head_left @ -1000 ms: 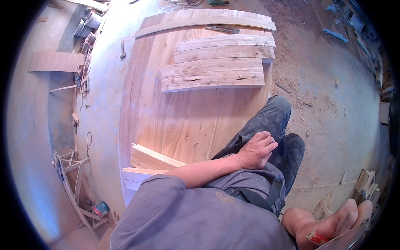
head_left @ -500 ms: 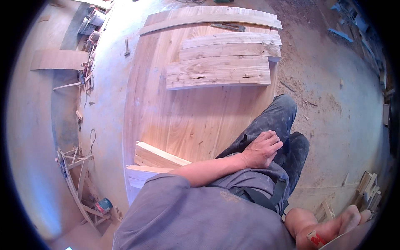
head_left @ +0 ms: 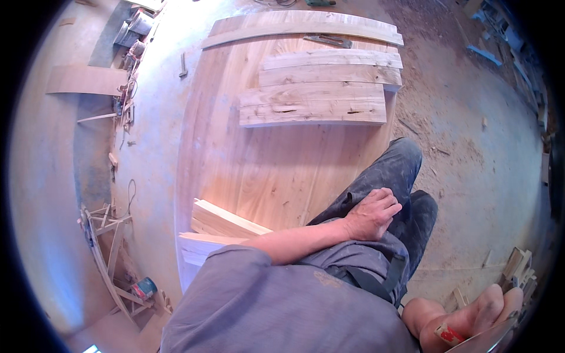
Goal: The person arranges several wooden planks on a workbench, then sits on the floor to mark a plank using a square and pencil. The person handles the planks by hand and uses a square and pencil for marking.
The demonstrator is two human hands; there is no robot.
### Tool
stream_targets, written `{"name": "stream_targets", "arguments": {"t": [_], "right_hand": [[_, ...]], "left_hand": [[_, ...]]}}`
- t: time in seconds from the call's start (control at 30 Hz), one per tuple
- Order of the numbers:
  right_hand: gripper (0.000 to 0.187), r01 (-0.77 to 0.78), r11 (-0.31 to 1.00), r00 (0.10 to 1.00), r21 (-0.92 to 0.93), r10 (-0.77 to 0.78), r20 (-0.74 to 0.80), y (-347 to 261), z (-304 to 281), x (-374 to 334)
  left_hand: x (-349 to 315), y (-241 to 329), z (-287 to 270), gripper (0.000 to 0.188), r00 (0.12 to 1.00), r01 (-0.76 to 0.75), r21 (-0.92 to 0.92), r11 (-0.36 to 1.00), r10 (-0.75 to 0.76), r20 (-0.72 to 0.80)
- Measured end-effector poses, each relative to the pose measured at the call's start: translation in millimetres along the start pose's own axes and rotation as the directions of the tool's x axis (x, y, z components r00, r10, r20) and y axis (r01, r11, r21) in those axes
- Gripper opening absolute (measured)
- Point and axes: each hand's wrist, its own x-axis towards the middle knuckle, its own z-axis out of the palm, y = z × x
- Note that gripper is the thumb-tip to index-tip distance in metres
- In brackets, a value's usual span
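My left hand (head_left: 372, 213) rests across my lap on dark, dusty trousers (head_left: 382, 170). Its fingers are loosely curled, and nothing shows in it. At the lower right, close to the camera, my right hand (head_left: 471, 315) is bent with its fingers closed at the edge of a thin flat panel (head_left: 491, 341). The picture's rim cuts off most of that panel, so its kind cannot be told. A small red patch (head_left: 450, 334) shows beside that hand. I sit on a broad wooden panel (head_left: 253, 170), with short wooden boards (head_left: 229, 219) beside my left arm.
Knotty planks (head_left: 321, 94) lie farther up the wooden panel, with a long strip (head_left: 300, 28) and a hand plane-like tool (head_left: 328, 40) beyond. On the floor are a hammer-like tool (head_left: 183, 65), a wooden frame (head_left: 109, 259), a can (head_left: 144, 288), buckets (head_left: 140, 22) and wood scraps (head_left: 518, 265).
The whole view has shifted slightly. My right hand has risen a little, and more of the thin panel's edge shows. My left hand stays on my lap.
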Motion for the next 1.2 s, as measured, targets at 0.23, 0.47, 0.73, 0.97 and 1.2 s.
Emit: {"name": "stream_targets", "arguments": {"t": [0.23, 0.47, 0.73, 0.97, 1.2], "right_hand": [[0.03, 0.008, 1.0, 1.0, 0.007, -0.008, 0.0, -7, 9, 4], [0.03, -0.102, 0.978, 0.995, 0.183, 0.1, 0.025, 15, 37, 38], [0.055, -0.434, 0.895, 0.899, 0.104, 0.437, -0.014, 129, 28, 38], [0.049, -0.775, 0.632, 0.624, 0.01, 0.763, 0.171, 202, -33, 21], [0.043, -0.799, 0.589, 0.596, -0.121, 0.802, -0.026, 239, -58, 2]], "left_hand": [[2, 4, -1, 0.037, 1.0, 0.009, -0.012, 1.0, -0.008, 0.006], [3, 2, -3, 0.037, 1.0, 0.012, -0.047, 0.999, -0.012, 0.003], [-58, -20, -76, 0.035, 0.889, 0.235, -0.056, 0.97, -0.238, -0.391], [-335, -13, -220, 0.035, -0.141, 0.853, -0.153, 0.5, -0.063, -0.988], [-663, 45, -152, 0.076, -0.87, 0.257, -0.821, -0.511, 0.248, -0.427]]}}
